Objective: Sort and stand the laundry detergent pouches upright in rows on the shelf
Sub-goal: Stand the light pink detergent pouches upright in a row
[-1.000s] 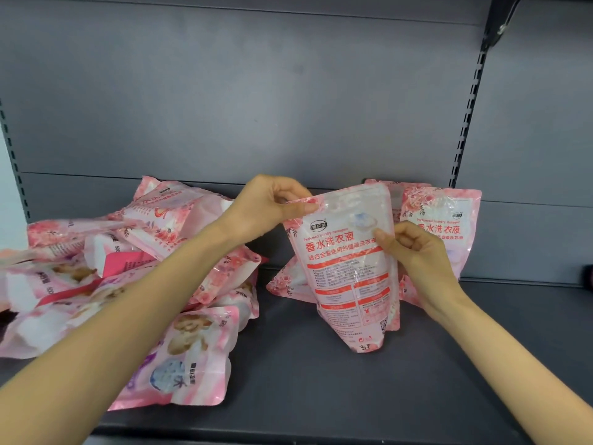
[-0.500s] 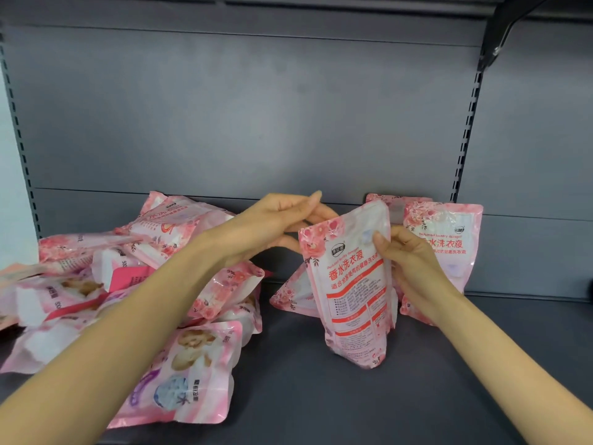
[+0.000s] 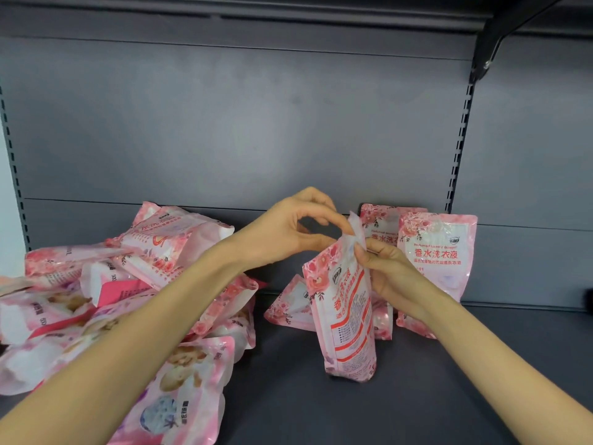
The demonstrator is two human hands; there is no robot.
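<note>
The pouch (image 3: 345, 316) we hold has turned since a moment ago. Then its front faced us. Now we see it more from the side, and it stands tall with its bottom down at the shelf (image 3: 417, 396). We cannot tell if it rests there fully.

Our left hand (image 3: 288, 229) is above and to the left of the pouch. Its finger and thumb pinch the top corner, and the other fingers are curled loosely above. Our right hand (image 3: 385, 268) is on the right side of the pouch, near the top. Its fingers are curled round the edge and grip it. So the pouch is between our two hands, with most of it hanging below them.

The shelf holds all the other pouches. On the left is a messy pile (image 3: 128, 300) of pink ones lying flat on each other. At the back on the right a standing pouch (image 3: 438, 255) leans on the grey back wall (image 3: 256, 123). A second pouch (image 3: 380, 223) stands just beside it, partly hidden by our hands. One more, a low pouch (image 3: 288, 306), lies behind the one we hold.
</note>
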